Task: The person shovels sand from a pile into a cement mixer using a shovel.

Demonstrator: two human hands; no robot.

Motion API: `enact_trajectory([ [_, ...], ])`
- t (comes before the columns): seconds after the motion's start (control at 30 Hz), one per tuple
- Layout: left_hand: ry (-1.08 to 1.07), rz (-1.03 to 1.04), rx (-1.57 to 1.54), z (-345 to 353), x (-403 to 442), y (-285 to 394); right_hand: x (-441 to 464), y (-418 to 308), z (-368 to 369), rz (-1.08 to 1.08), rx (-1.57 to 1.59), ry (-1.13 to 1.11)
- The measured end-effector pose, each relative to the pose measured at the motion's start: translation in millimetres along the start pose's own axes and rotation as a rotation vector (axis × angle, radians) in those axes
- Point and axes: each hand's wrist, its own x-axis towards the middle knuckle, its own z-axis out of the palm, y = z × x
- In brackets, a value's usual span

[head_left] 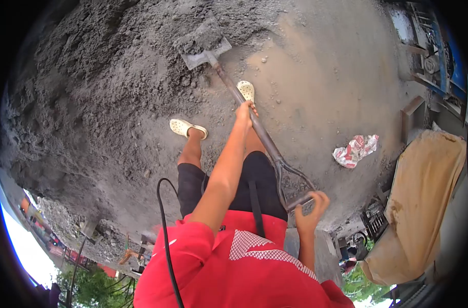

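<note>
A shovel with a long worn shaft slants across the view. Its flat metal blade lies at the edge of a grey heap of sand and gravel, with a mound of the damp grey material on it. My left hand is wrapped round the middle of the shaft. Beside the D-shaped handle, my right hand has its fingers curved and its thumb apart, with fingertips at the end of the crossbar. A gap shows between thumb and fingers.
My feet, in cream clogs, stand at the heap's edge. A crumpled red-and-white bag lies on the dusty ground to the right. Farther right are a tan tarp and metal machinery. A black cable hangs at my left side.
</note>
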Motion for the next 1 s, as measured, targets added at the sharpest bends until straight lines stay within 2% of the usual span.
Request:
enact_trajectory([
  [0.07, -0.04, 0.005, -0.046, 4.4, 11.2, -23.8, -9.0, 49.7, 38.2, 0.319, 0.031, 0.291],
  [0.13, -0.041, -0.029, -0.093, 7.8, -1.9, -43.1, -9.1, 52.4, 37.1, 0.691, 0.261, 0.414],
  [0.2, -0.039, -0.056, -0.122, 18.8, -3.8, -38.3, 9.1, 46.1, 45.4, 1.09, 0.753, 0.372],
  [0.23, -0.047, -0.024, -0.108, 19.4, 1.4, -40.1, 12.4, 56.5, 56.7, 0.998, 0.738, 0.505],
  [0.33, -0.069, 0.002, -0.047, 23.9, 6.7, -43.7, 16.3, 87.0, 62.9, 0.981, 0.674, 0.479],
  [0.4, -0.138, 0.014, -0.183, 35.8, 24.0, -32.1, 31.7, 94.4, 72.6, 0.876, 0.668, 0.48],
  [0.5, -0.143, -0.063, -0.336, 8.0, 1.2, -64.5, 16.8, 112.3, 52.8, 0.771, 0.585, 0.451],
  [0.63, -0.112, -0.033, -0.477, -5.6, -32.9, -26.4, 46.2, 95.5, 52.6, 0.614, 0.555, 0.386],
  [0.7, -0.076, 0.066, -0.55, -31.9, -58.5, -1.2, 56.2, 86.3, 58.6, 0.558, 0.511, 0.301],
  [0.8, -0.024, 0.226, -0.707, -94.5, -72.2, 43.5, 73.3, 55.1, 93.6, 0.346, 0.666, 0.127],
  [0.83, -0.038, 0.188, -0.816, -121.0, -82.9, 63.8, 76.8, 26.6, 107.3, 0.32, 0.584, 0.097],
  [0.87, 0.003, 0.338, -0.808, -146.4, -112.2, 90.1, 85.7, 4.0, 110.4, 0.276, 0.604, 0.023],
  [0.93, 0.033, 0.506, -0.888, -202.5, -158.2, 129.0, 88.5, -49.0, 147.8, 0.176, 0.699, -0.218],
  [1.0, 0.092, 0.744, -1.045, -261.2, -220.6, 170.6, 102.8, -95.4, 194.6, -0.084, 0.809, -0.537],
])
